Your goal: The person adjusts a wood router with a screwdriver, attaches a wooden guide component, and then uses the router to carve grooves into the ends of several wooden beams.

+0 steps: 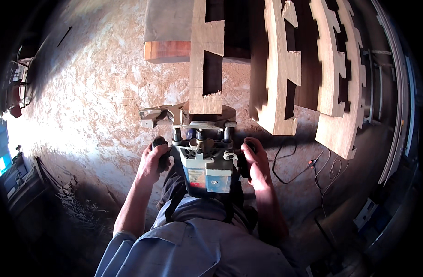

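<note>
Below my head I hold a plunge router (203, 171) with a blue-grey motor housing, steel columns and a metal base with a fence on its left. My left hand (152, 160) is closed on its left black handle. My right hand (255, 164) is wrapped around the right black handle. The router's base meets or lies just beneath the near end of a pale notched timber (203, 41); the cutter is hidden.
More notched timbers (278, 111) run side by side to the right. A grey slab with a reddish end (167, 51) lies behind. Below is a mottled board floor (91, 83) with cords (329, 171) on the right. Tools line both dark sides.
</note>
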### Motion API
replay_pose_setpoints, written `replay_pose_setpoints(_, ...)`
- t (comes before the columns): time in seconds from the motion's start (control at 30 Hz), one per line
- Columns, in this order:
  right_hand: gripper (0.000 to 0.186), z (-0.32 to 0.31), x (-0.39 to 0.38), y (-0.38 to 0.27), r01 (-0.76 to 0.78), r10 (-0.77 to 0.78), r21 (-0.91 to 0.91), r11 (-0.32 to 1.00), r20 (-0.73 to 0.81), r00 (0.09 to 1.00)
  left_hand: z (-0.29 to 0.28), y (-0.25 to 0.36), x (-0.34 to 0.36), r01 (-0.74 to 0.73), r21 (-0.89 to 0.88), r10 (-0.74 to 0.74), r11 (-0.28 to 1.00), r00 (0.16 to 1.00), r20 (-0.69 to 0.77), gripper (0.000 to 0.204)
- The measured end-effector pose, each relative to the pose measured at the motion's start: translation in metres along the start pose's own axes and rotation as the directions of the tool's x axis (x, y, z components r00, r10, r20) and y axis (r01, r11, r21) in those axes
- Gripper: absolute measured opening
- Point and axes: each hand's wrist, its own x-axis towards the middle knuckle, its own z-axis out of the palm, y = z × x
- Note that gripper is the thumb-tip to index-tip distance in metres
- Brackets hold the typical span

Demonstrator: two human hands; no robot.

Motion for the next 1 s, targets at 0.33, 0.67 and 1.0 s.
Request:
replay_pose_setpoints(0.33, 0.034, -0.001, 0.002, -0.012, -0.038, 0.038, 0.033, 0.999, 0.001, 0.999, 0.008, 0.002, 0.002, -0.031, 0.015, 0.03, 0.999, 1.0, 0.006, 0.025)
replay_pose_setpoints(0.67, 0.032, -0.003, 0.005, -0.01, -0.048, 0.048, 0.056, 0.997, 0.007, 0.999, 0.008, 0.005, 0.003, -0.006, 0.023, 0.006, 1.0, 1.0, 0.009, 0.024)
replay_pose_setpoints(1.0, 0.031, 0.001, 0.001, -0.026, -0.126, 0.124, 0.096, 0.987, 0.026, 0.992, 0.009, 0.003, 0.001, -0.001, 0.016, 0.001, 1.0, 1.0, 0.012, 0.025)
